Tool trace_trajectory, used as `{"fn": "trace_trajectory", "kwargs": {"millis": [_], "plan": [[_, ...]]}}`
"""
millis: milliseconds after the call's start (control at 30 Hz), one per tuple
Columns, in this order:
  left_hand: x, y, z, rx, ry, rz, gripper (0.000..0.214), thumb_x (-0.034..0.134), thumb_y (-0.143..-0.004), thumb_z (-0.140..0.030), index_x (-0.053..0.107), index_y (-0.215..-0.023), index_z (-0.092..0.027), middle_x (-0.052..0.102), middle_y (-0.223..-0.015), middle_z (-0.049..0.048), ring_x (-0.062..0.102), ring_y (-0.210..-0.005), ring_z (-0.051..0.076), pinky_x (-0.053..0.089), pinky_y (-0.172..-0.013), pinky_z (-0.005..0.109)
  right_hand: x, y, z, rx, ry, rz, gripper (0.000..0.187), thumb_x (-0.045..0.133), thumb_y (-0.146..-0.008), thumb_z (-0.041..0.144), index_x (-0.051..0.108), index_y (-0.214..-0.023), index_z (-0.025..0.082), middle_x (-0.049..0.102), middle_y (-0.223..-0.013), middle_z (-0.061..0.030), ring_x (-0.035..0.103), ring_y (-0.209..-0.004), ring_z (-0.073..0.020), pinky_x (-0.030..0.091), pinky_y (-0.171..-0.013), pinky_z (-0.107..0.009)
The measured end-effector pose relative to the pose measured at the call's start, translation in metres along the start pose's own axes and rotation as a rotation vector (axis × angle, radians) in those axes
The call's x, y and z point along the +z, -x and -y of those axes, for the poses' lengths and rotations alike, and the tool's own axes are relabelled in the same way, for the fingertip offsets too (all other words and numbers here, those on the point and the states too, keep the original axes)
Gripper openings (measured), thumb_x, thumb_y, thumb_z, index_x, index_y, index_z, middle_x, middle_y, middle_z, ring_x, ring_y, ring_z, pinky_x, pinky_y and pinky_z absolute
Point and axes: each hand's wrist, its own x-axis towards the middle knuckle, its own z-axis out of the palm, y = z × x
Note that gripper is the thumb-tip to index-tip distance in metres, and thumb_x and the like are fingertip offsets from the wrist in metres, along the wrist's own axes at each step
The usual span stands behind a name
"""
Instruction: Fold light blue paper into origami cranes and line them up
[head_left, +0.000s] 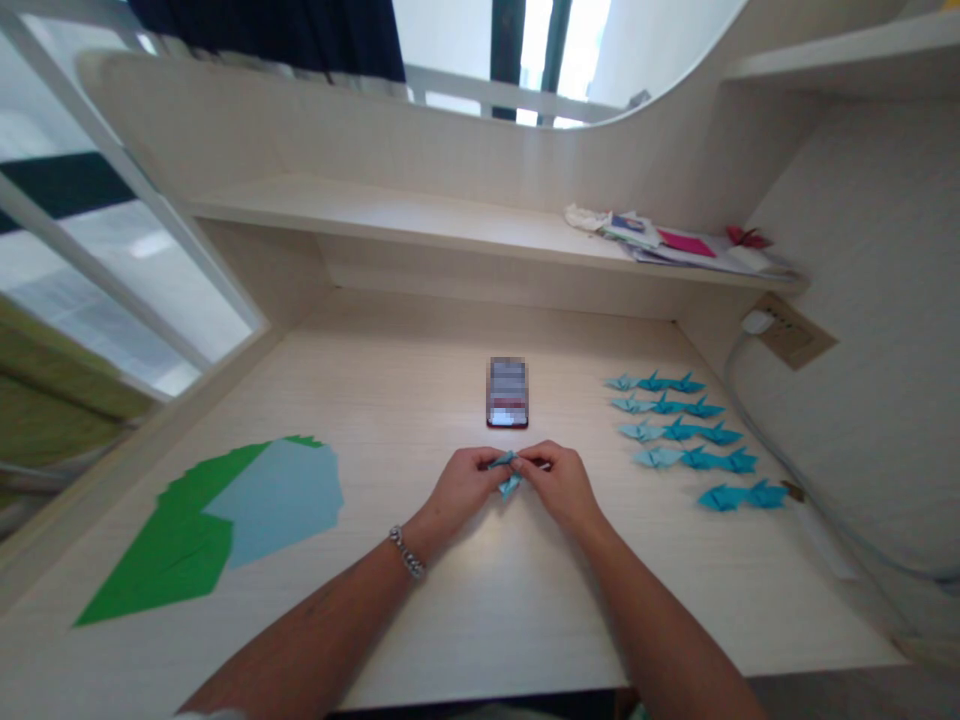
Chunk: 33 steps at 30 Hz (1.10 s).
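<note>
Both hands meet over the middle of the desk, pinching one small piece of folded light blue paper. My left hand grips its left side, and my right hand has the other side between thumb and fingers. Fingertips cover part of the paper. Just beyond the hands lies a phone with a blurred screen. Rows of blue folded paper cranes stand on the right, shading from pale to deeper blue. To the left, light blue paper sheets lie fanned over green paper sheets.
A shelf runs along the back, with papers and a pink card on its right end. A white plug sits in the right wall outlet, its cable trailing down beside the cranes. A mirror hangs above.
</note>
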Motion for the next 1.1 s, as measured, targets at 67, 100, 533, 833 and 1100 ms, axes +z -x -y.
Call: {"fn": "trace_trajectory", "kwargs": {"millis": [67, 100, 533, 833, 1100], "plan": [[0.000, 0.000, 0.002, -0.004, -0.002, 0.014, 0.029, 0.059, -0.075, -0.036, 0.072, -0.083, -0.011, 0.069, -0.074, 0.0068, 0.058, -0.065, 0.017, 0.044, -0.062, 0.026, 0.001, -0.001, -0.001, 0.020, -0.024, 0.002, 0.012, 0.067, -0.072, 0.028, 0.073, -0.078, 0.019, 0.070, -0.077, -0.0050, 0.063, -0.071, -0.0182, 0.049, -0.065, -0.029], [0.000, 0.000, 0.003, -0.008, -0.006, 0.019, 0.029, 0.059, -0.075, -0.037, 0.072, -0.081, -0.011, 0.068, -0.073, 0.0063, 0.057, -0.064, 0.016, 0.043, -0.061, 0.026, 0.001, -0.001, 0.000, 0.022, -0.038, 0.000, 0.013, 0.067, -0.072, 0.028, 0.073, -0.079, 0.019, 0.070, -0.078, -0.0052, 0.063, -0.071, -0.0183, 0.049, -0.065, -0.029], [-0.002, 0.001, 0.002, -0.037, -0.128, 0.078, 0.020, 0.058, -0.069, -0.029, 0.068, -0.068, -0.012, 0.059, -0.060, 0.0013, 0.050, -0.056, 0.013, 0.036, -0.055, 0.024, 0.002, -0.004, -0.004, 0.073, -0.185, -0.002, 0.018, 0.069, -0.068, 0.031, 0.073, -0.077, 0.017, 0.071, -0.074, -0.0059, 0.062, -0.067, -0.0187, 0.048, -0.063, -0.030], [-0.001, 0.002, -0.002, -0.022, -0.120, 0.085, 0.019, 0.060, -0.072, -0.029, 0.067, -0.068, -0.012, 0.061, -0.062, 0.0016, 0.051, -0.057, 0.013, 0.038, -0.055, 0.024, 0.001, -0.004, -0.003, 0.095, -0.222, -0.024, 0.020, 0.065, -0.072, 0.035, 0.070, -0.078, 0.017, 0.068, -0.071, -0.0038, 0.059, -0.064, -0.0160, 0.046, -0.059, -0.026], [-0.004, 0.000, -0.007, 0.058, -0.040, -0.123, 0.024, 0.060, -0.074, -0.032, 0.072, -0.086, -0.015, 0.071, -0.082, 0.0059, 0.061, -0.074, 0.018, 0.047, -0.068, 0.027, 0.005, -0.002, -0.007, 0.186, -0.312, 0.074, 0.024, 0.068, -0.068, 0.037, 0.063, -0.080, 0.017, 0.063, -0.063, -0.0009, 0.056, -0.054, -0.0128, 0.044, -0.050, -0.024]]}}
